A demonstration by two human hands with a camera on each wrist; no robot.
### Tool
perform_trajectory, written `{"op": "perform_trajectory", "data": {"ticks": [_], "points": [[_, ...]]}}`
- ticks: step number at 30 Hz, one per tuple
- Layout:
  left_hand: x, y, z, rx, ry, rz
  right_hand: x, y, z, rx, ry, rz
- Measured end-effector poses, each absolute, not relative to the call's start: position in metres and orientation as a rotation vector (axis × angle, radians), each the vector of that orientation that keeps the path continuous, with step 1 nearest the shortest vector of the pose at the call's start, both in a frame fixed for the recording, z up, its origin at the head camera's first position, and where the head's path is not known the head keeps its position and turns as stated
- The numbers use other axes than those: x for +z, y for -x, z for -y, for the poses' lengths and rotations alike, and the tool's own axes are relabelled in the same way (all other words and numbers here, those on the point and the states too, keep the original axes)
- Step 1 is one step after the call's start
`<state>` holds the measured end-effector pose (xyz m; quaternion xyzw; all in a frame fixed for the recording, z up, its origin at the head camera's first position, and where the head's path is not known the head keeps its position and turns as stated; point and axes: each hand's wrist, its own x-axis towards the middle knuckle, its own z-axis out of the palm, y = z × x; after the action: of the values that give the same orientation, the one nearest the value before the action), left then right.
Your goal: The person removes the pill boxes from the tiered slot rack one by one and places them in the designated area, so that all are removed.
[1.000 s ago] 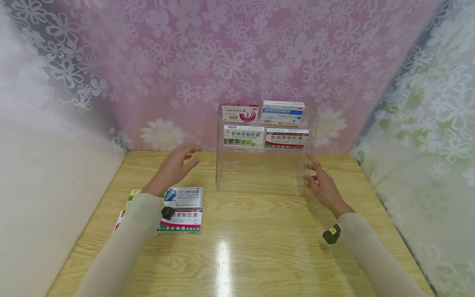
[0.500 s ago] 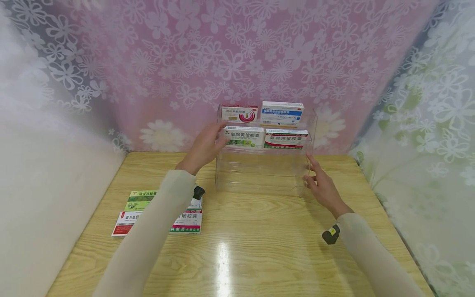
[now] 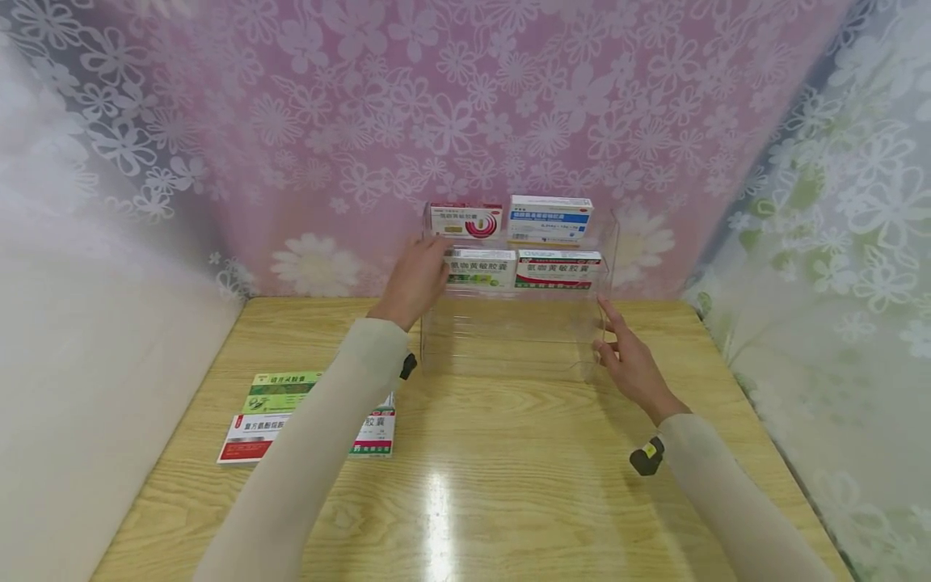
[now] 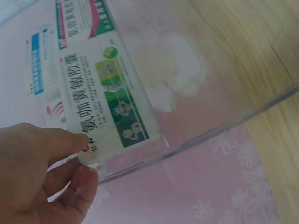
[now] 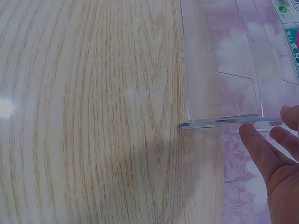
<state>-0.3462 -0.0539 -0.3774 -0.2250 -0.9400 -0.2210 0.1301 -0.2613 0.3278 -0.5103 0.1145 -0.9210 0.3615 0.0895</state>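
Observation:
A clear acrylic tiered rack (image 3: 509, 327) stands at the back of the wooden table. My left hand (image 3: 416, 279) is at its left side, pinching the left end of a white-and-green medicine box (image 3: 482, 268) on the middle tier. In the left wrist view the thumb lies on the box front, with fingertips behind its lower corner. My right hand (image 3: 634, 368) touches the rack's right side panel with extended fingers (image 5: 254, 142). Beside the pinched box stands a red-and-green medicine box (image 3: 558, 272). The top tier bears a red-and-white box (image 3: 465, 221) and a blue-and-white box (image 3: 549, 220).
At the table's left lie more medicine boxes, partly hidden by the left sleeve: a green one (image 3: 280, 394), a red-and-white one (image 3: 250, 438) and a white, red and green one (image 3: 374, 436). A pink floral curtain (image 3: 349, 121) hangs close behind the rack.
My left hand has moved right and up from above the table boxes to the left end of the white-and-green box. The right hand has stayed at the rack's side.

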Motion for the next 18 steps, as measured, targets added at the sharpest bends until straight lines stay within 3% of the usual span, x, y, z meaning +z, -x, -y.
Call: {"op": "perform_trajectory", "data": {"ticks": [9,18], "points": [[-0.388,0.360,0.068,-0.542,0.783,2.603,-0.512,0.264,-0.325,1.106,-0.350,2.724],[-0.366,0.340,0.090,-0.818,0.911,2.416,-0.511,0.262,-0.327,1.089,-0.338,2.725]]}}
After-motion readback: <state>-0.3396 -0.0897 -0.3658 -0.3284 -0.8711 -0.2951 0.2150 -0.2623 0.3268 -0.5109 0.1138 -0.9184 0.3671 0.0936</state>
